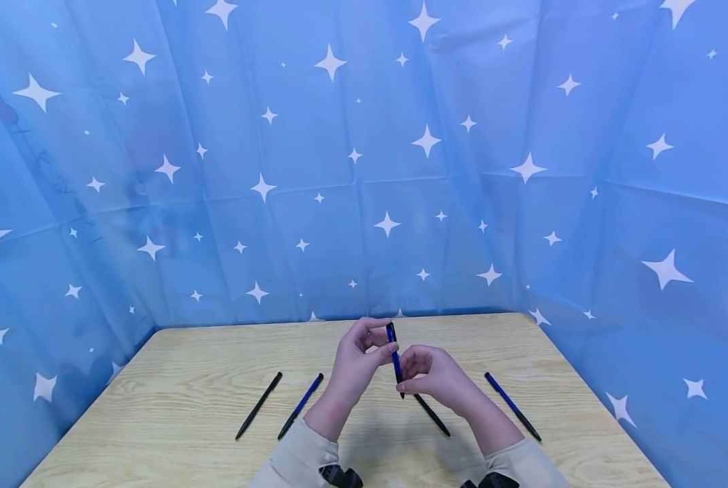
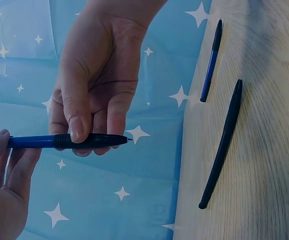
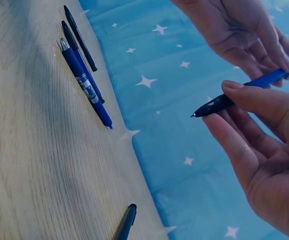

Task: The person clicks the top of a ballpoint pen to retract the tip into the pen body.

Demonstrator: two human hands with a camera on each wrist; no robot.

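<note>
A blue pen with a black grip (image 1: 394, 352) is held upright, slightly tilted, above the table between both hands. My left hand (image 1: 354, 362) pinches its upper blue end between thumb and fingers. Lower down, my right hand (image 1: 434, 376) pinches the black grip (image 2: 97, 141) with thumb and fingertips. The small metal point (image 3: 193, 116) sticks out past the grip. Behind the right hand lies a black pen (image 1: 432, 415), its upper end hidden in the head view.
Left on the wooden table (image 1: 205, 352) lie a black pen (image 1: 258, 407) and a blue-black pen (image 1: 301, 405). Another blue-black pen (image 1: 513, 405) lies right. The right wrist view adds a blue pen with silver print (image 3: 87, 85). A starry blue curtain (image 1: 352, 257) surrounds the table.
</note>
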